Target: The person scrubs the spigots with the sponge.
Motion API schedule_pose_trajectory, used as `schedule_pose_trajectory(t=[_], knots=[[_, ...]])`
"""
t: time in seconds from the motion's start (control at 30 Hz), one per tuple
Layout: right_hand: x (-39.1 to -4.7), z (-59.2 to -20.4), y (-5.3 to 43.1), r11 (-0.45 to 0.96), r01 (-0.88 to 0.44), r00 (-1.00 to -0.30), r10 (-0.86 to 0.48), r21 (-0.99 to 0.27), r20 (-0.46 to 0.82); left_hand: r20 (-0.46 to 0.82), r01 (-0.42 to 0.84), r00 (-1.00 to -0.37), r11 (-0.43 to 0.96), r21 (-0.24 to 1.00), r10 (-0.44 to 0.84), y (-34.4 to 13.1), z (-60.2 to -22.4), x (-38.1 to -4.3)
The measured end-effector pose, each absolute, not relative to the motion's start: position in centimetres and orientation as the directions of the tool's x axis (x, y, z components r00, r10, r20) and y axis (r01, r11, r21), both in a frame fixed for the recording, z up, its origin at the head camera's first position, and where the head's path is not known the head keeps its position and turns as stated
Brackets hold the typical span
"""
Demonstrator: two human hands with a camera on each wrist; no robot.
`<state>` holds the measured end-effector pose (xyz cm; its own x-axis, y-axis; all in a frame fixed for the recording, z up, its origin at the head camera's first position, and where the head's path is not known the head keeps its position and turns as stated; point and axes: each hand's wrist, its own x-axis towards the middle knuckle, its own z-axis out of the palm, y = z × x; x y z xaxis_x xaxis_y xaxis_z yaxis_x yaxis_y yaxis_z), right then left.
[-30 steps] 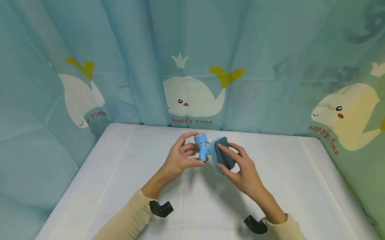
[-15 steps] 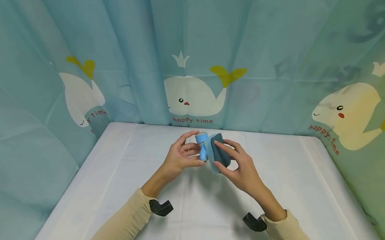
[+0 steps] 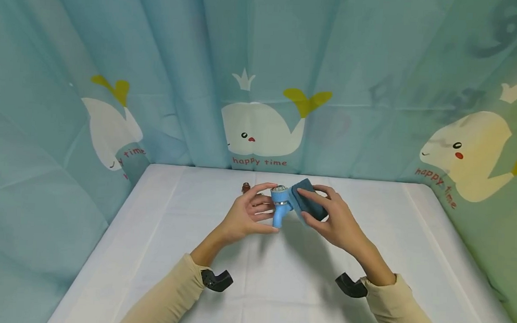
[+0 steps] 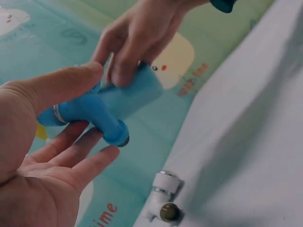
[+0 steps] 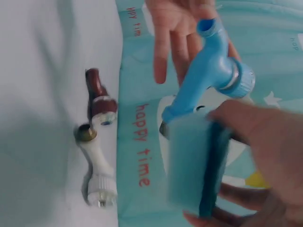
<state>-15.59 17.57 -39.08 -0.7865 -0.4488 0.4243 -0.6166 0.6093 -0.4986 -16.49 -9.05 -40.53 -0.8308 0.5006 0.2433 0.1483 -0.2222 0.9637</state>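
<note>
My left hand (image 3: 247, 211) pinches a light blue plastic tap (image 3: 279, 209) between thumb and index finger at its two ends, above the table. The other left fingers spread behind it. In the right wrist view the tap's open spout (image 5: 207, 27) faces up, beside its ribbed round knob (image 5: 245, 81). From the other side my right hand (image 3: 342, 225) grips a sponge (image 3: 310, 201), pale blue on one face with a dark teal scouring layer on the other. The pale face (image 5: 189, 161) is turned toward the tap, right by its threaded inlet end.
Beyond the hands, a brown tap (image 5: 99, 97) and a white tap (image 5: 98, 172) lie on the white-covered table (image 3: 184, 283) near its far edge. A blue-green curtain (image 3: 359, 137) with whale prints hangs directly behind the table.
The sponge first moved left over the tap, then back right, uncovering its side arm. The left hand has shifted slightly right with the tap, and the brown tap now shows behind it.
</note>
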Motion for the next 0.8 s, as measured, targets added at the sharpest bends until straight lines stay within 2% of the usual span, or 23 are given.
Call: schedule_pose_trajectory(t=[0.2, 0.43, 0.6, 0.7, 0.8], knots=[[-15.5, -39.3, 18.0, 0.660, -0.604, -0.794, -0.455, -0.447, 0.403, 0.261, 0.191, -0.823, -0.187, 0.964, 0.505, -9.1, -40.6, -16.4], [-15.6, -39.7, 18.2, 0.592, -0.589, -0.808, -0.445, -0.549, 0.387, 0.267, 0.189, -0.824, -0.203, 0.961, 0.499, -9.1, -40.6, -16.4], [-15.3, -40.4, 17.7, 0.540, -0.566, -0.822, -0.307, -0.623, 0.480, 0.244, 0.159, -0.850, -0.215, 0.964, 0.467, -8.7, -40.9, -16.4], [-14.6, -40.9, 16.7, 0.467, -0.590, -0.806, -0.290, -0.659, 0.516, 0.227, 0.142, -0.876, -0.223, 0.965, 0.426, -8.5, -40.9, -16.4], [-14.3, -41.5, 15.8, 0.478, -0.598, -0.798, -0.275, -0.644, 0.537, 0.221, 0.141, -0.896, -0.227, 0.964, 0.384, -8.3, -41.0, -16.6]])
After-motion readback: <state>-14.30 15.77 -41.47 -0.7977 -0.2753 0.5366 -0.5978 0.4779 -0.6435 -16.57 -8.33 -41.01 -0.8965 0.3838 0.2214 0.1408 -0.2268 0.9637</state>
